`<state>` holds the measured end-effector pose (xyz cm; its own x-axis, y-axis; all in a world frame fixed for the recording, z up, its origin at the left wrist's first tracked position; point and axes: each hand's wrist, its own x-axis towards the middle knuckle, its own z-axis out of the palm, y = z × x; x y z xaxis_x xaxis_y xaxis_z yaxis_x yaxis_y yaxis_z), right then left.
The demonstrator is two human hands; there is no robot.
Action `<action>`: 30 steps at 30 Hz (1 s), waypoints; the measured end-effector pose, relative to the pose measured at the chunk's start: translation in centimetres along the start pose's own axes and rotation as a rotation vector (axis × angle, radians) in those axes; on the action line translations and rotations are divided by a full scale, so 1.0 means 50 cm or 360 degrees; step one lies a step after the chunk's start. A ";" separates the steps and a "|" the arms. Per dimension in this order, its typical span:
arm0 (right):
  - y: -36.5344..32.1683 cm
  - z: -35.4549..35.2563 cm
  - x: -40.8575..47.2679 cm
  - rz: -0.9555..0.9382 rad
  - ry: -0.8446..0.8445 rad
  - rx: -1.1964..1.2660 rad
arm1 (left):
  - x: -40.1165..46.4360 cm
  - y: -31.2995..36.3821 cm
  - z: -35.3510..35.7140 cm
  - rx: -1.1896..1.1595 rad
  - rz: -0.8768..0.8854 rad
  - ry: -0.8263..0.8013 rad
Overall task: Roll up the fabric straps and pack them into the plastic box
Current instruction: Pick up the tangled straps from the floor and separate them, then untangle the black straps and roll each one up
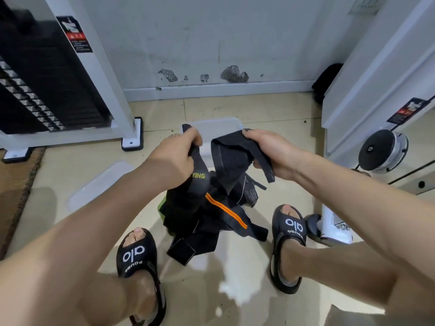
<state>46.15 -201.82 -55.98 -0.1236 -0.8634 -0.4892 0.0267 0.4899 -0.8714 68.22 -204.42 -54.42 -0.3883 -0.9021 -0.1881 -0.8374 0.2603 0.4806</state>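
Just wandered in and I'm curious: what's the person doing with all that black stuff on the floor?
A person stands over a pile of black fabric straps on the tiled floor. The left hand grips one end of a strap, and the right hand holds another bunched piece. Nothing looks rolled yet. The clear plastic box waits just beyond the hands, its lid lying to the left.
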 end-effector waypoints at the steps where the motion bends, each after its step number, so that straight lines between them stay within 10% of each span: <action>1: -0.001 0.004 -0.003 0.0036 -0.0035 0.0066 | 0.000 -0.002 0.000 -0.0031 -0.0027 -0.0044; 9: -0.035 0.015 -0.017 0.0085 -0.0332 0.0359 | -0.004 -0.018 0.009 -0.0557 0.0032 -0.0374; 25: 0.024 0.005 -0.059 0.0494 -0.0775 -0.0102 | 0.001 -0.034 0.018 -0.0570 0.0392 0.0272; 30: -0.004 0.032 -0.059 0.0315 -0.0680 0.0395 | 0.000 -0.041 0.023 -0.0456 0.0444 0.0290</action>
<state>48.10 -199.58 -54.40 0.3213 -0.7551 -0.5716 0.2487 0.6496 -0.7184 69.47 -204.58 -56.37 -0.4887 -0.8636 0.1243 -0.5598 0.4196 0.7145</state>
